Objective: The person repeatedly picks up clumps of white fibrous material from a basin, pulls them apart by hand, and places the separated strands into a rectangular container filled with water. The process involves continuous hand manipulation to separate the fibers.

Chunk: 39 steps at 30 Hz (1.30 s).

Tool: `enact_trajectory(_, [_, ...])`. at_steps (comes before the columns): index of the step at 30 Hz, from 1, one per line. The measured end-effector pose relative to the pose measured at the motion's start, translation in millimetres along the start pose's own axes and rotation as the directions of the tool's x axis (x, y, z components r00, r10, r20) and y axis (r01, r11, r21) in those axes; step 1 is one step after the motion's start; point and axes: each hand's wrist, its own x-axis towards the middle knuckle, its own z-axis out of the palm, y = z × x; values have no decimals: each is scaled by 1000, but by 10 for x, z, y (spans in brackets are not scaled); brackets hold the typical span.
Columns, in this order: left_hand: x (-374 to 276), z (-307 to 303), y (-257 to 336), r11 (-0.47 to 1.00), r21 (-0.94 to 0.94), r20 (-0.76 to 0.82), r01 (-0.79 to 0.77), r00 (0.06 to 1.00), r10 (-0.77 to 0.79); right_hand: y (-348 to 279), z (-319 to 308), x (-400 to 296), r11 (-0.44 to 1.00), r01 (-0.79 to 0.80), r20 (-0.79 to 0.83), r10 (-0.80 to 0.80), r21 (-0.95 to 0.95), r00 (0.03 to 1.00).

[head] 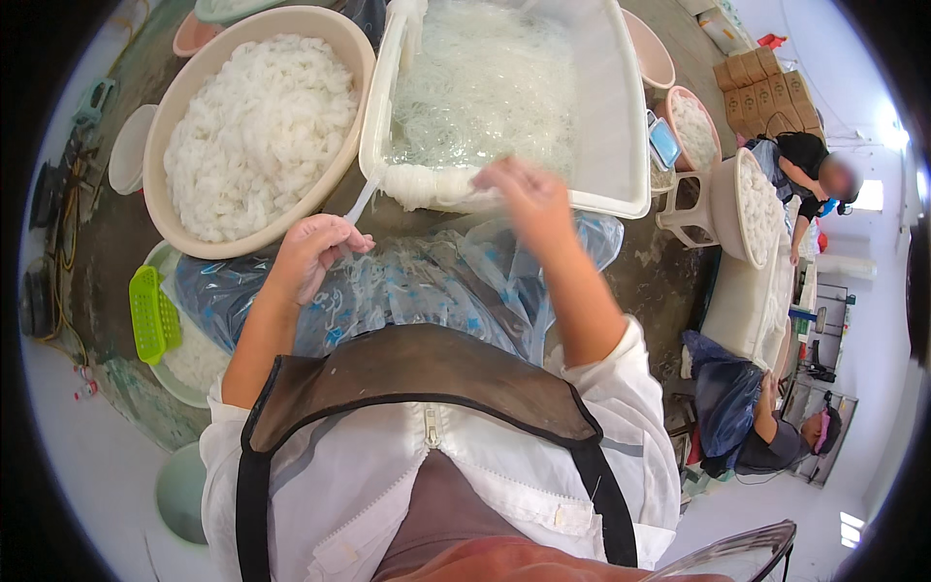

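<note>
In front of me stands a white rectangular tub [611, 138] of liquid and translucent noodle-like strands [480, 94]. A wrapped white mass [425, 185] lies over its near rim. My left hand [320, 251], at the tub's near left corner, grips a thin pale strip [364, 200] that slants up to the rim. Whether the strip is strands or something else is unclear. My right hand [527, 196] is motion-blurred above the near rim, its fingertips at the right end of the white mass; blur hides whether they hold anything.
A large beige basin [156, 153] of white bundles stands left of the tub. A green basket [153, 313] rests on a basin at lower left. On the right are a plastic stool [684, 211], a filled basin [727, 211] and two people [800, 167]. Clear plastic sheeting [429, 269] covers my lap.
</note>
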Motion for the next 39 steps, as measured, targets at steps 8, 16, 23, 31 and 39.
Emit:
enact_trajectory(8, [19, -18, 291, 974, -188, 138, -128, 978, 155, -1208, -979, 1634, 867, 217, -64, -211, 448, 975])
enact_trajectory(16, [220, 20, 632, 924, -307, -104, -227, 973, 205, -1977, -774, 1537, 948, 258, -13, -265, -188, 964])
enact_trajectory(23, [971, 697, 1270, 846, 45, 22, -531, 847, 530, -2153, -691, 1101, 831, 318, 308, -188, -455, 933])
enact_trajectory(31, [969, 938, 1123, 992, -23, 316, -122, 941, 123, -1813, -782, 1185, 883, 287, 270, -193, -371, 943])
enact_trajectory(39, [639, 947, 1095, 999, -24, 256, -38, 966, 43, -229, -974, 1519, 705, 294, 149, -262, -645, 954])
